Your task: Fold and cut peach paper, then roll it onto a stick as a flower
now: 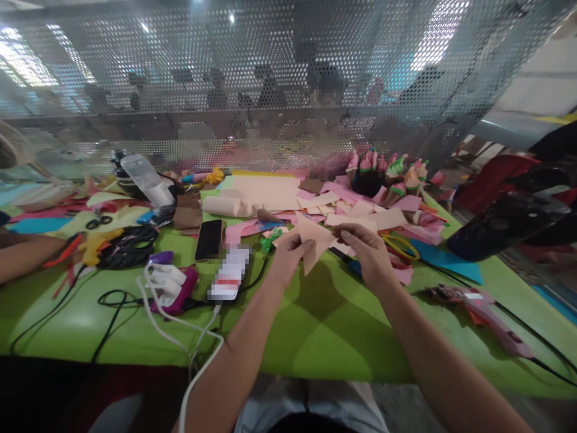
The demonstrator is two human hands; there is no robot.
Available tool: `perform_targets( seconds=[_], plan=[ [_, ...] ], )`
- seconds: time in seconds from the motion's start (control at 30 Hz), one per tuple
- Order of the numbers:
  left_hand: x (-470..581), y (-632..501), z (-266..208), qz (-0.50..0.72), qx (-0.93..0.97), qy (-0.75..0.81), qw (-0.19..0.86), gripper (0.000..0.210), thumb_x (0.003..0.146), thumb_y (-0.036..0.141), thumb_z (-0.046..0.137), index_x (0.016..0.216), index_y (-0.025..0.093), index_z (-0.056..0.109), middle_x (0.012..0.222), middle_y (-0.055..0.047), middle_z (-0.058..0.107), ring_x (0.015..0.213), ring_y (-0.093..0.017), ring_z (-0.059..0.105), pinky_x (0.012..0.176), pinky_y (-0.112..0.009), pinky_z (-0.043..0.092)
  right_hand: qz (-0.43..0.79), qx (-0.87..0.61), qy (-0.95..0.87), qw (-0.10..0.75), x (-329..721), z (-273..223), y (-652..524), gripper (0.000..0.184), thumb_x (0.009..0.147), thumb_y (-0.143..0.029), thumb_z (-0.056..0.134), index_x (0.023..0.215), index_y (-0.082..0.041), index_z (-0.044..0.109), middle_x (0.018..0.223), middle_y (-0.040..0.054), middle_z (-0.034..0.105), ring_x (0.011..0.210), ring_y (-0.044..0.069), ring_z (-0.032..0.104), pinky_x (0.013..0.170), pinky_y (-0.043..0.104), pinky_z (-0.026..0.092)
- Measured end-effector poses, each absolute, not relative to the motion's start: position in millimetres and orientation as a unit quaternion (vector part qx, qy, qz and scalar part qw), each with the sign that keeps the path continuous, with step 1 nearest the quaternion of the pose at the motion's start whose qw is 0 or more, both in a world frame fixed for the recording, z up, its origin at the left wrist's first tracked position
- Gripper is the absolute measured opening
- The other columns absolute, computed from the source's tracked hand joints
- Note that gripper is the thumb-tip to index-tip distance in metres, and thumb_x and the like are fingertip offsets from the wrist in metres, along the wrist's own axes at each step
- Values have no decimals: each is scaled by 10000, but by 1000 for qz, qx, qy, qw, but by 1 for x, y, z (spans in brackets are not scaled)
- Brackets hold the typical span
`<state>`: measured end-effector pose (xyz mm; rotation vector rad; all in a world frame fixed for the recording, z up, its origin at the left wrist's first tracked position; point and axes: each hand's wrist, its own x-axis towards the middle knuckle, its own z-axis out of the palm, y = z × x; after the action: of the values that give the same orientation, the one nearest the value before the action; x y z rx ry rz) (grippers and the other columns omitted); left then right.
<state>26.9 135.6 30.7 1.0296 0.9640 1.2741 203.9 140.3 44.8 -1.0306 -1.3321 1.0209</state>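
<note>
Cloth piece (319, 237) of pale peach colour, pinched at its left side in the grip of left hand (291, 248), between thumb and fingers, with larger part spreading to the right and one point hanging below the thumb. At its right corner, fingertips of right hand (368, 249) drawn close together; cannot tell if pinching this corner. Below both hands, green counter (333, 346).
</note>
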Motion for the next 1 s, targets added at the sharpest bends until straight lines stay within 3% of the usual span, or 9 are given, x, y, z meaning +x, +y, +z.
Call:
perform_targets(
  seconds=[0.17,0.33,0.47,0.6,0.7,0.8,0.93,1.0],
  plan=[
    [28,136,31,535,474,420,559,257,693,349,751,852,151,714,865,-51,721,834,-198,633,833,-333,466,486,-450,-554,504,201,45,140,370,610,-517,820,768,-206,697,690,-2,641,634,145,538,598,289,420],
    [27,136,31,540,477,421,551,277,685,328,749,891,143,726,888,-62,734,846,-213,639,838,-347,473,518,-435,-530,512,199,43,142,358,562,-474,857,744,-206,704,681,-5,642,638,138,537,606,280,419],
    [27,136,31,545,481,430,535,235,698,310,738,868,148,735,883,-62,737,869,-221,641,861,-356,469,524,-420,-532,516,200,40,143,295,597,-408,832,797,-217,727,746,10,683,693,161,583,663,302,451],
    [25,136,32,571,471,444,505,309,678,278,775,969,189,721,999,-60,724,963,-214,627,871,-319,454,435,-422,-558,567,204,38,144,90,658,-260,731,742,-229,722,859,20,698,808,186,616,730,315,456],
    [23,136,31,564,416,485,523,327,743,407,754,988,199,693,983,-73,713,928,-207,629,784,-300,457,381,-405,-579,597,206,40,144,85,665,-187,660,710,-233,716,1035,44,701,980,221,619,791,330,454],
    [25,134,30,514,384,475,602,424,777,568,692,922,169,700,910,-92,715,837,-212,637,717,-308,455,350,-411,-604,587,205,41,143,111,669,-175,648,709,-240,728,1044,50,701,1009,235,615,843,360,447],
    [27,133,33,520,408,414,626,422,621,453,852,881,148,722,877,-69,722,814,-195,630,765,-302,455,362,-412,-616,565,203,40,142,107,711,-222,649,756,-245,743,1007,51,717,1024,241,617,893,383,452],
    [27,133,34,545,409,408,608,378,608,396,861,858,149,722,872,-58,722,802,-181,623,765,-291,451,397,-420,-587,567,203,40,142,134,753,-278,650,844,-250,746,969,44,726,962,221,630,855,368,473]
  ],
)
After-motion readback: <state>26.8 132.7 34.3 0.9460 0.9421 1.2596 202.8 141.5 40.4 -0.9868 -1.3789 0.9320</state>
